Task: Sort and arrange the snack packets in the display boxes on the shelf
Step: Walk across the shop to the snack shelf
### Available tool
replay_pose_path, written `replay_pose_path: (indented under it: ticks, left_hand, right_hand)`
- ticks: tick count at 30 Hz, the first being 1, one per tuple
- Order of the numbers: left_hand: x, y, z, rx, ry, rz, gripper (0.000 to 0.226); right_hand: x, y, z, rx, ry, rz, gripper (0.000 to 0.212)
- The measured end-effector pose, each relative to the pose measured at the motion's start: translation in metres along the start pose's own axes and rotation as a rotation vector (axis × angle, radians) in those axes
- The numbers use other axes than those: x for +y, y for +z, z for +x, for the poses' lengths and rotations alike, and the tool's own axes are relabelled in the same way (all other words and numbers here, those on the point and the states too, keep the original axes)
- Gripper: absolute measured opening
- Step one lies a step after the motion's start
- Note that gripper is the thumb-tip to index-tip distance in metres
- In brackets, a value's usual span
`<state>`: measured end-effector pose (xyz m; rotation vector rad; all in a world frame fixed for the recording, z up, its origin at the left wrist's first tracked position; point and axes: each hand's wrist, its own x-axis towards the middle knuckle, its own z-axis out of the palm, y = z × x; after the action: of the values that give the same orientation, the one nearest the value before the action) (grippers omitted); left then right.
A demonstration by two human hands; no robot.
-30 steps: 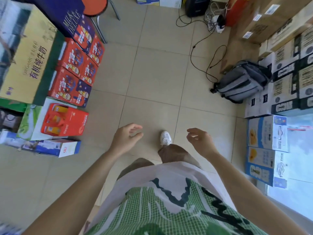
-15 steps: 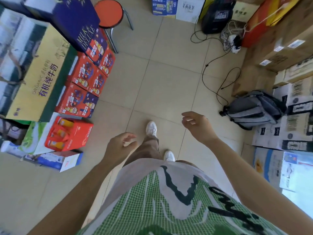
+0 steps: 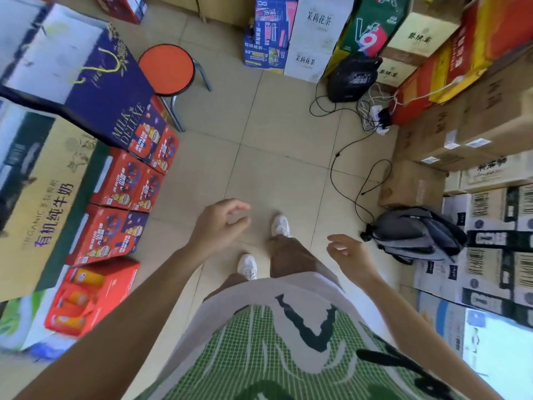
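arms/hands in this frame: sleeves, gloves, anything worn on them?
Both forearms are bare, with no sleeves in view. The left hand and right hand have no gloves, and no watch, band or ring is visible. The only clothing nearby is a green-checked and white shirt with dark markings.

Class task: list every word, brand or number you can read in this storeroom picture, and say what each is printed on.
"MILK DELUXE": purple gift box.
"ORGANIC" and "有机纯牛奶": yellow milk carton.
"茉莉花茶": white tea cartons.
"9": green carton.
Red drink boxes, blue carton, barcoded cartons: print too blurred.
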<state>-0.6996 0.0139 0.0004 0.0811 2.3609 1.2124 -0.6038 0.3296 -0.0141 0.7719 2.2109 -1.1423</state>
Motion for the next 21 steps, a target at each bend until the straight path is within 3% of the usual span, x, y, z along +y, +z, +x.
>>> replay_pose_path:
  ticks: [6, 11, 15, 21]
  left_hand:
    - [0.033, -0.026, 0.111, -0.020, 0.009, 0.076, 0.034]
    - [0.044, -0.049, 0.172, -0.021, -0.106, 0.085, 0.038]
    - [0.039, -0.066, 0.204, 0.028, -0.180, 0.071, 0.019]
    - [0.024, -0.107, 0.258, 0.100, -0.283, 0.067, 0.017]
  right_hand:
    - [-0.054, -0.035, 0.091, -0.004, -0.017, 0.017, 0.022]
    - [-0.138, -0.072, 0.165, -0.035, -0.134, 0.031, 0.022]
    - [-0.208, -0.090, 0.218, -0.081, -0.222, 0.023, 0.023]
    - [-0.302, -0.095, 0.291, -0.130, -0.298, -0.003, 0.022]
